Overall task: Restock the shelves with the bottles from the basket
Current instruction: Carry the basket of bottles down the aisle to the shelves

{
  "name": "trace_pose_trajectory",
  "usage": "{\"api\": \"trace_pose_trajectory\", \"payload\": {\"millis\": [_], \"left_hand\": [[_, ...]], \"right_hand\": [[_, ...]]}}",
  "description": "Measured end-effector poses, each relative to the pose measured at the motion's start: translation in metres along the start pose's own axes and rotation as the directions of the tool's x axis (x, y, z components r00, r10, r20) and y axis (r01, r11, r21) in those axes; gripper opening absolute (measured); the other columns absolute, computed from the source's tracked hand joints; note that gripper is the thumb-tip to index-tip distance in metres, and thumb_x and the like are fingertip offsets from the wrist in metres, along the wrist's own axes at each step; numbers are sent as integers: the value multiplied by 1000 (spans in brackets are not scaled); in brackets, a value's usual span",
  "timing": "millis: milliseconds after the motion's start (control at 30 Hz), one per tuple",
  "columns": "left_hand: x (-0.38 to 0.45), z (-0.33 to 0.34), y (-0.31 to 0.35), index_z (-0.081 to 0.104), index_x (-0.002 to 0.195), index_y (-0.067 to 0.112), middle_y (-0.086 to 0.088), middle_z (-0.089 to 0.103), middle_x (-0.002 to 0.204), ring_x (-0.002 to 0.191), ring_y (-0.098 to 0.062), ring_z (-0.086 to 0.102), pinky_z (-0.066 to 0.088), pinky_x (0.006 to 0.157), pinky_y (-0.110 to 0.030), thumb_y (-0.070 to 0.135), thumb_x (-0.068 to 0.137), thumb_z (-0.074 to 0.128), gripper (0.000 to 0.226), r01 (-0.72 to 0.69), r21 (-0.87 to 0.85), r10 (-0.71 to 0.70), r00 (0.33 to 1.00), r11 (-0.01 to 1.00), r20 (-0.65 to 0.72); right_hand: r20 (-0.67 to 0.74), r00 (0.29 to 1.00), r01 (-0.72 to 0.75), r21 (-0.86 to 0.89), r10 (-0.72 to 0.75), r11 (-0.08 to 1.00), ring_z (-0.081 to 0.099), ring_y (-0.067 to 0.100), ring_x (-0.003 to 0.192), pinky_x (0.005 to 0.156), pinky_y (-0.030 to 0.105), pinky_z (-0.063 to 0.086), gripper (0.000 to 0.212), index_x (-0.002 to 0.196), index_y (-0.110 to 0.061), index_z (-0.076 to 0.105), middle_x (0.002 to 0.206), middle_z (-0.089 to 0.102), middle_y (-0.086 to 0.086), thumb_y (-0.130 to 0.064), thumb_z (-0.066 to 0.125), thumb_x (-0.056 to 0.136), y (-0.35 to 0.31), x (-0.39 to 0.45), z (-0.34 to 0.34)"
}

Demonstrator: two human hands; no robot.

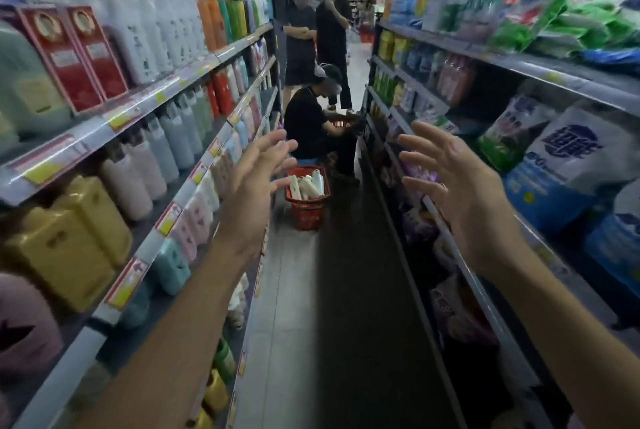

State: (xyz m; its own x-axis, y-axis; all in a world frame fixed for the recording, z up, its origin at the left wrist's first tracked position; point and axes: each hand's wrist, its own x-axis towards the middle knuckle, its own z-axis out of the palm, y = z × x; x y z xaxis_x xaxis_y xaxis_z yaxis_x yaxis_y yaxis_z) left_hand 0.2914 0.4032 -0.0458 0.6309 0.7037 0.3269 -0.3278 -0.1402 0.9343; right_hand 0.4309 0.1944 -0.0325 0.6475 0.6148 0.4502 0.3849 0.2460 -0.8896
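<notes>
- Supermarket aisle, seen from the head cam: left hand (254, 186) and right hand (460, 196) raised mid-air, palms facing each other, fingers spread wide, holding nothing.
- Red basket (306, 212) sits on the floor (294, 307) ahead, near the foot of the left shelves (114, 137); well beyond both hands.
- White bottles (308, 184) lie piled in the basket; exact count hard to tell, left hand's fingertips overlap the view of them.
- Left shelves carry rows of bottles & jugs: white, orange, green, pink, yellow; red boxes (74, 54) on the upper tier. Labels blurred, unreadable.
- Right shelves (519, 65) hold green, white and blue bags (568, 158); lower tiers in deep shadow, goods there hard to make out.
- Both forearms cut off by the frame's bottom edge; shelf runs cut off at left & right edges.
- Crouching person in black (311, 123) sits just past the basket, reaching toward a second red basket (341, 123), partly hidden behind the arm.
- Two standing people (315, 33) farther back, mid-aisle.
- Aisle narrow: a strip of grey floor runs between the shelf edges, right half in shadow; open floor lies between the camera and the basket, people fill the passage beyond it.
</notes>
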Motion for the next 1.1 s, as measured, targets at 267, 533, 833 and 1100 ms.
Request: {"api": "trace_pose_trajectory", "payload": {"millis": [267, 533, 833, 1100], "left_hand": [[203, 15, -100, 66, 126, 30, 3, 74, 129, 121, -14, 68, 50, 110, -44, 43, 93, 55, 38, -7, 56, 5, 999, 998, 34], [405, 33, -170, 66, 124, 27, 3, 75, 125, 120, -18, 69, 51, 109, -45, 41, 91, 53, 38, 47, 51, -46, 999, 998, -10], [639, 0, -296, 65, 127, 24, -2, 75, 127, 118, -19, 70, 52, 105, -41, 40, 93, 52, 40, 83, -35, -82, 996, 996, 35], [848, -1, -377, 66, 120, 26, -5, 75, 125, 114, -21, 70, 52, 101, -41, 40, 91, 51, 36, 172, -6, -171, 980, 985, 105]], "right_hand": [[9, 1000, 11, -15, -11, 1000, 60, 10, 135, 113, 53, 48, 40, 136, -40, 59, 142, 67, -13, -47, 36, 104, 129, 186, 3], [32, 999, -38, 30, 37, 999, 62, 11, 132, 113, 55, 48, 42, 136, -36, 61, 139, 69, -10, -47, 36, 104, 226, 400, -1], [10, 995, -101, -40, 102, 994, 62, 12, 131, 112, 53, 49, 40, 135, -37, 61, 137, 70, -11, -43, 34, 105, 354, 587, 52], [-127, 978, -172, -25, 167, 985, 63, 15, 130, 111, 57, 48, 42, 138, -33, 62, 135, 71, -6, -41, 36, 105, 442, 754, 71]]}}
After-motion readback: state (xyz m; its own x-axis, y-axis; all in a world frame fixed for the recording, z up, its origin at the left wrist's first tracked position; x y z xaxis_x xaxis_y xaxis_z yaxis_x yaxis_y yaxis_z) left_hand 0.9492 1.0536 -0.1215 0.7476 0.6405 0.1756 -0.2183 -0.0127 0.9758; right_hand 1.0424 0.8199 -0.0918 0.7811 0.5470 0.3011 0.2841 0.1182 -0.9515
